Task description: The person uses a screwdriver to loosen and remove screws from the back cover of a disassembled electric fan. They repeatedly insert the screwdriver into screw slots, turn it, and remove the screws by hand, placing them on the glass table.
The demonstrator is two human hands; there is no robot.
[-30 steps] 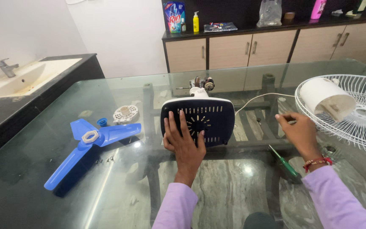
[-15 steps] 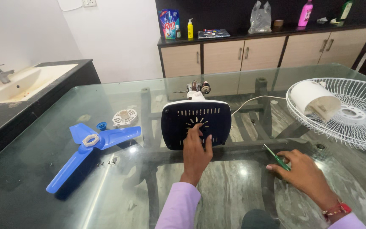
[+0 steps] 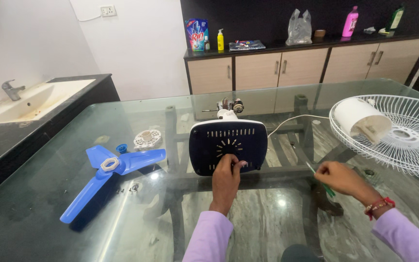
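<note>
Since half a second ago, I see the right hand [image 3: 343, 178] has closed around the green screwdriver [image 3: 320, 179] and lifted it just off the glass, and the left hand [image 3: 227, 175] has slipped lower on the dark fan motor housing [image 3: 228, 146], to its bottom edge.

From my remote seat the room reads like this: a white wall with a socket at the back left, a dark wall at the back right above a long cabinet [image 3: 306, 65] with beige doors and a dark top. A dark counter with a white sink [image 3: 27, 102] and a tap runs along the left.

I look down on a big glass table [image 3: 98, 218], its dark frame and a marbled floor showing through. The white wire fan guard [image 3: 403, 133] lies flat at the right with a white motor cover [image 3: 360, 119] resting in it. The housing stands upright at the middle, grille face toward me, a white cord trailing right behind it. The blue three-blade fan blade [image 3: 107, 172] lies well to its left, with a white round nut [image 3: 147, 139] and a small blue cap [image 3: 121, 148] just beyond it.

The left hand's fingers are curled and pressed against the housing; I can't tell whether they grip it.
</note>
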